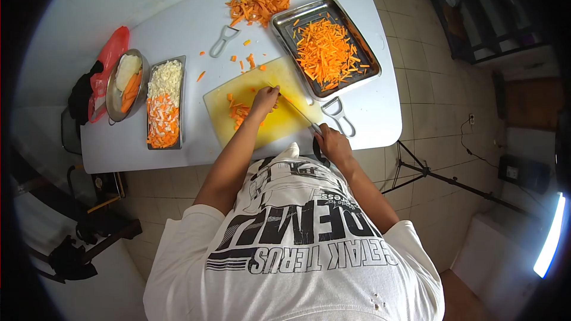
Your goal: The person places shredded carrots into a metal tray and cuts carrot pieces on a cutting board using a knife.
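My right hand [333, 142] is closed round the handle of a knife [302, 116], whose blade points up and left over the yellow cutting board [217, 104]. At the blade's tip end, my left hand [266, 102] has its fingers pressed together over the board; what they hold, if anything, is too small to make out. Cut carrot pieces [239, 113] lie on the board left of my left hand. Beyond the board's right side, a metal tray [370, 59] holds a heap of carrot sticks [327, 50].
Carrot peelings [259, 3] lie at the far edge, with a peeler [224, 41] below them. Another peeler [339, 117] is beside my right hand. To the left stand a tray of chopped vegetables [164, 101] and a bowl [113, 98]. A tripod [423, 170] stands at right.
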`<state>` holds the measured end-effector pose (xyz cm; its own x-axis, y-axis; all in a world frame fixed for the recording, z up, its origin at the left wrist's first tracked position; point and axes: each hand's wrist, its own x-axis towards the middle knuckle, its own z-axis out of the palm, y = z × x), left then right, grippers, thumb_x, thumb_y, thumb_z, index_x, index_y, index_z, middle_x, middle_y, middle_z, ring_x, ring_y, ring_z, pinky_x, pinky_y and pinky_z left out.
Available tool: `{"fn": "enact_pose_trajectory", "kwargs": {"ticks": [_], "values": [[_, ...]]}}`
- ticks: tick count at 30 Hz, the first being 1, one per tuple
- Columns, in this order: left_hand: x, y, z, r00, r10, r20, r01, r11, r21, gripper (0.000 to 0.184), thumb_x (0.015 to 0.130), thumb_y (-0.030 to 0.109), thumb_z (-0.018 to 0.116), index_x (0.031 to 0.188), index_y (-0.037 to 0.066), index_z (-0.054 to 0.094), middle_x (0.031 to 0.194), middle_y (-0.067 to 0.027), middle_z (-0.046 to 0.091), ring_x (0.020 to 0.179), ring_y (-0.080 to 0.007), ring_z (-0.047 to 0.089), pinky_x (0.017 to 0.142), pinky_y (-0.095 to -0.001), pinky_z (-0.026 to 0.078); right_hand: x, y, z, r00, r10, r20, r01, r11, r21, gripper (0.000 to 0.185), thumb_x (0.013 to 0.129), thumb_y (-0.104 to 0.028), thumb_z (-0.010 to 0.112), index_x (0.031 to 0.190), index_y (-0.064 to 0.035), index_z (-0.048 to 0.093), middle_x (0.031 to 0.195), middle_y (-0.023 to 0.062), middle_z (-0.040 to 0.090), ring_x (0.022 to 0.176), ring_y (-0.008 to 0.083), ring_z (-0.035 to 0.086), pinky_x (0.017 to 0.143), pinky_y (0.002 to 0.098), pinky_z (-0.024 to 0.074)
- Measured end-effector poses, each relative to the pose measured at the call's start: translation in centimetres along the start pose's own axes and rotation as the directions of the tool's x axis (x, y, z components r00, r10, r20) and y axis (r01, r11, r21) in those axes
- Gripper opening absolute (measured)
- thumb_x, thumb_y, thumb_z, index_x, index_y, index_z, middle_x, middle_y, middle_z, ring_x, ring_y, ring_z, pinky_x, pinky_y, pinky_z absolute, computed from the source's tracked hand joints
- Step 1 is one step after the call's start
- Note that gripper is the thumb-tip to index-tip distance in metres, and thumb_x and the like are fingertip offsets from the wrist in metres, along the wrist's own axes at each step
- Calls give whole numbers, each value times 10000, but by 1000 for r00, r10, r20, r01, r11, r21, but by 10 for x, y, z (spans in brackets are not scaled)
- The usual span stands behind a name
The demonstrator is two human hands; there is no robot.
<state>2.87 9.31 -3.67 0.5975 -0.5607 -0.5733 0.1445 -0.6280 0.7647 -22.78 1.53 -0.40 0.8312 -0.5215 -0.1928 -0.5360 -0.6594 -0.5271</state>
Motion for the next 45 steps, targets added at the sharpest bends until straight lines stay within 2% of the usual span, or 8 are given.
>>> {"fn": "enact_pose_trajectory", "kwargs": {"ticks": [4,7,16,22,31,37,43,45], "values": [[8,-3,5,999,4,-49,-1,998,61,357,896,336,503,836,-6,588,700,-103,610,573,-195,612,514,-330,477,4,6,-1,1000,-26,6,26,1000,-9,277,953,-316,516,967,-41,487,705,222,634,653,413,633,563,494,509],[6,-1,6,998,3,-67,1,998,65,336,874,301,494,808,-16,582,691,-131,611,573,-220,617,536,-350,486,7,6,-7,996,23,91,-18,998,-57,295,963,-334,485,977,-40,495,773,204,657,711,395,651,594,486,524],[1,5,9,989,51,-138,-44,998,55,314,849,265,487,716,-13,544,613,-148,575,544,-252,590,559,-390,465,10,10,-12,996,1,95,1,1000,-25,292,963,-339,483,990,-48,497,753,215,651,701,411,646,590,511,517],[8,-4,10,990,2,-142,3,999,40,310,848,253,476,704,-14,543,596,-149,567,533,-256,578,555,-396,456,14,14,-11,992,9,127,-4,999,-35,302,963,-353,482,999,-52,490,735,217,648,694,422,645,581,514,517],[9,-6,7,995,-70,-69,66,996,-68,266,863,265,490,762,27,551,631,-77,525,514,-185,512,487,-335,416,20,22,-7,994,-32,104,39,997,-61,284,942,-340,532,988,-64,488,715,208,647,665,402,651,544,497,517],[8,0,5,961,-276,18,274,943,-186,241,920,305,474,813,93,518,660,1,456,497,-119,428,401,-276,300,28,26,-14,991,-85,100,99,985,-141,301,929,-348,555,968,-59,484,696,183,649,643,379,655,530,464,528],[11,-7,7,935,-348,67,352,889,-291,241,955,350,434,882,127,485,644,42,385,481,-84,336,398,-241,242,41,22,-32,981,-74,178,113,970,-216,295,927,-334,565,983,-57,479,688,184,646,643,369,660,535,452,537],[15,-8,5,924,-365,114,381,855,-351,255,961,346,435,875,112,489,619,30,374,444,-96,314,371,-262,222,46,24,-31,976,-72,207,116,971,-209,294,928,-330,564,999,-58,477,694,191,648,664,378,662,550,461,540]]}}
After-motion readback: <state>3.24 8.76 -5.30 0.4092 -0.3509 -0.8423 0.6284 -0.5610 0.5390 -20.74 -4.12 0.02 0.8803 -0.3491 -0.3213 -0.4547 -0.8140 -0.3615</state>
